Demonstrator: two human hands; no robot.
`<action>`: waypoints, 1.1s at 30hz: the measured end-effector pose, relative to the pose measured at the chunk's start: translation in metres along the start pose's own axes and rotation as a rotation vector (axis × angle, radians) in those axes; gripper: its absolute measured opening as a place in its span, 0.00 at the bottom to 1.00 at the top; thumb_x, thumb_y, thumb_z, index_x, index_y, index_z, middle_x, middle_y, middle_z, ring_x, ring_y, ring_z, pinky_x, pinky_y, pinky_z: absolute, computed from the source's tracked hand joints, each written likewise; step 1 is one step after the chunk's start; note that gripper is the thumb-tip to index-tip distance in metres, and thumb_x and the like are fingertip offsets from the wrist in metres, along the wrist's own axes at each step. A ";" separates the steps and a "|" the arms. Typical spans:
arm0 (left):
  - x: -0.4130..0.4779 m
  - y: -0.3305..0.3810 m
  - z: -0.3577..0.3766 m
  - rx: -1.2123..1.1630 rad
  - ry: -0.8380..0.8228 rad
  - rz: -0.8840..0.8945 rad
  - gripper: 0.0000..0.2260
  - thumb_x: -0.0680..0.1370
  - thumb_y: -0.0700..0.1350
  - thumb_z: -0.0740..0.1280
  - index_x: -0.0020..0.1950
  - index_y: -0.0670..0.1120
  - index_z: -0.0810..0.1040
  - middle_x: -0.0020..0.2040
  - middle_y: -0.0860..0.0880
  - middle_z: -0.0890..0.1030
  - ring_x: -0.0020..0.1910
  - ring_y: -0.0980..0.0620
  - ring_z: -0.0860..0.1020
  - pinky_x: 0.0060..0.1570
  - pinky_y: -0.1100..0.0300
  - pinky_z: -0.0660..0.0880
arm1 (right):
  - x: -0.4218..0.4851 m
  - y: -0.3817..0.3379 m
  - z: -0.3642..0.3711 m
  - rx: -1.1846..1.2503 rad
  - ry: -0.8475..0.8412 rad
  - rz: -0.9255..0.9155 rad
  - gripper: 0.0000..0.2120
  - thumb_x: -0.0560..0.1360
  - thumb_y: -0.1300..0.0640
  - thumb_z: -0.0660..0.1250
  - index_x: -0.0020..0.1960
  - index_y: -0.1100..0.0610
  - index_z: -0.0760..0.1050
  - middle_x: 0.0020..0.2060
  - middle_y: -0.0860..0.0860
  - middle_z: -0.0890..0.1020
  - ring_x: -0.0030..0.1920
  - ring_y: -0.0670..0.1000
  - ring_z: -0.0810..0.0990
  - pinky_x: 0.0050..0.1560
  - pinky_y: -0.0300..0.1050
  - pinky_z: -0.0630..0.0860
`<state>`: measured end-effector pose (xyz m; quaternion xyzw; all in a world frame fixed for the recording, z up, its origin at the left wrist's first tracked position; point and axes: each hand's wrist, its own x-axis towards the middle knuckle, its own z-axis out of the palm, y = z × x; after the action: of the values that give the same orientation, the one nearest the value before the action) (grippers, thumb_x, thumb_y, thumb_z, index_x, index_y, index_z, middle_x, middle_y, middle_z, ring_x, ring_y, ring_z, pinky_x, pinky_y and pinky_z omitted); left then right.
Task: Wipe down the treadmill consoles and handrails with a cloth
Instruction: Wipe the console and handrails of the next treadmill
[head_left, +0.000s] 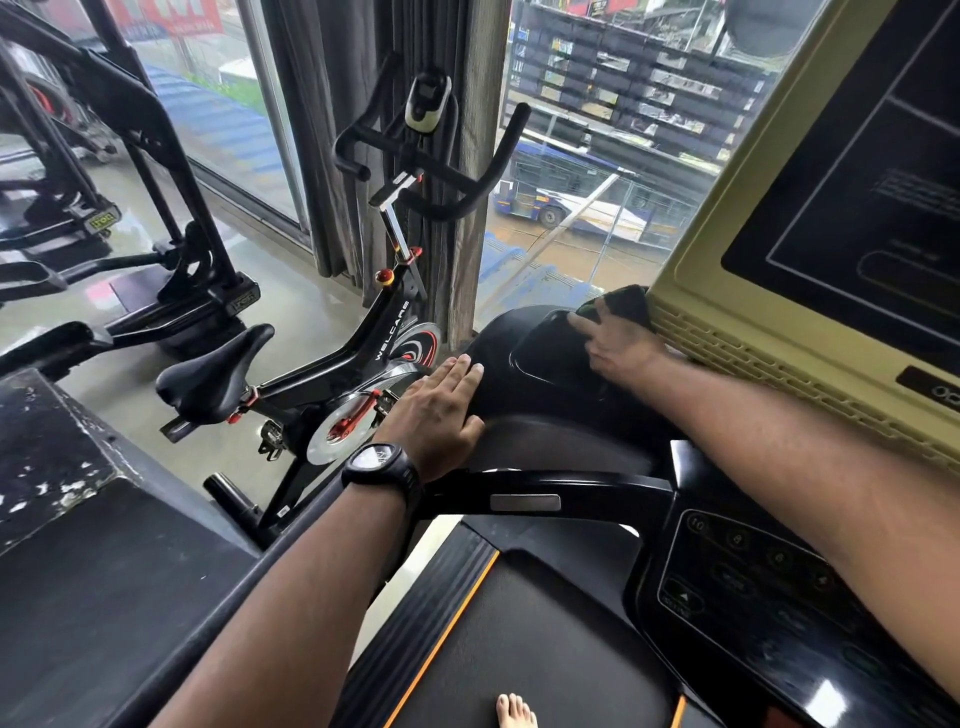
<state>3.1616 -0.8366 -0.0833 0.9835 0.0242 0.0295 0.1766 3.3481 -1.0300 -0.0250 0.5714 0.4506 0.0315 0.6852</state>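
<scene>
Cloth (623, 302): a dark bunch at the lower left corner of the yellow console housing (727, 249), touching its ribbed edge. My right hand (618, 349) grips the cloth, with the index finger stretched out onto the black side tray (540, 345) just left of the housing. My left hand (441, 410) lies flat, fingers straight and together, holding nothing, on the tray's outer rim farther left of the housing; a black watch (382, 465) is on that wrist. Below the housing's left corner the black handrail (550, 488) runs crosswise, the button panel (753, 571) directly beneath the housing. The belt (519, 649), edged in orange, lies lower still, with my bare foot (514, 711) on it. Left of the housing, beyond the tray's rim, stands a spin bike (311, 374), its flywheel close to my left hand. Open floor (291, 291) shows farther left.
</scene>
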 end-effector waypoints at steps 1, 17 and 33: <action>0.000 0.000 0.000 -0.002 0.000 -0.001 0.30 0.81 0.51 0.60 0.82 0.46 0.55 0.82 0.45 0.55 0.81 0.51 0.53 0.78 0.54 0.52 | -0.002 0.000 -0.003 0.035 -0.022 0.016 0.22 0.83 0.50 0.64 0.75 0.53 0.71 0.74 0.51 0.73 0.81 0.65 0.47 0.76 0.69 0.56; 0.001 -0.001 0.002 0.010 -0.020 -0.010 0.31 0.79 0.53 0.58 0.81 0.46 0.56 0.82 0.45 0.56 0.81 0.50 0.53 0.78 0.51 0.54 | -0.012 0.006 -0.061 1.120 0.097 0.525 0.13 0.80 0.58 0.63 0.62 0.54 0.80 0.61 0.54 0.78 0.66 0.64 0.70 0.61 0.65 0.71; -0.002 0.004 -0.001 0.036 -0.034 -0.028 0.33 0.77 0.55 0.55 0.81 0.45 0.57 0.81 0.44 0.57 0.80 0.48 0.55 0.78 0.52 0.54 | -0.018 -0.012 -0.088 1.604 0.076 0.448 0.23 0.74 0.63 0.64 0.69 0.64 0.68 0.61 0.60 0.80 0.62 0.63 0.79 0.51 0.52 0.70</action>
<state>3.1598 -0.8405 -0.0809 0.9865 0.0356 0.0100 0.1597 3.2738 -0.9779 -0.0190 0.9607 0.2349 -0.1442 0.0322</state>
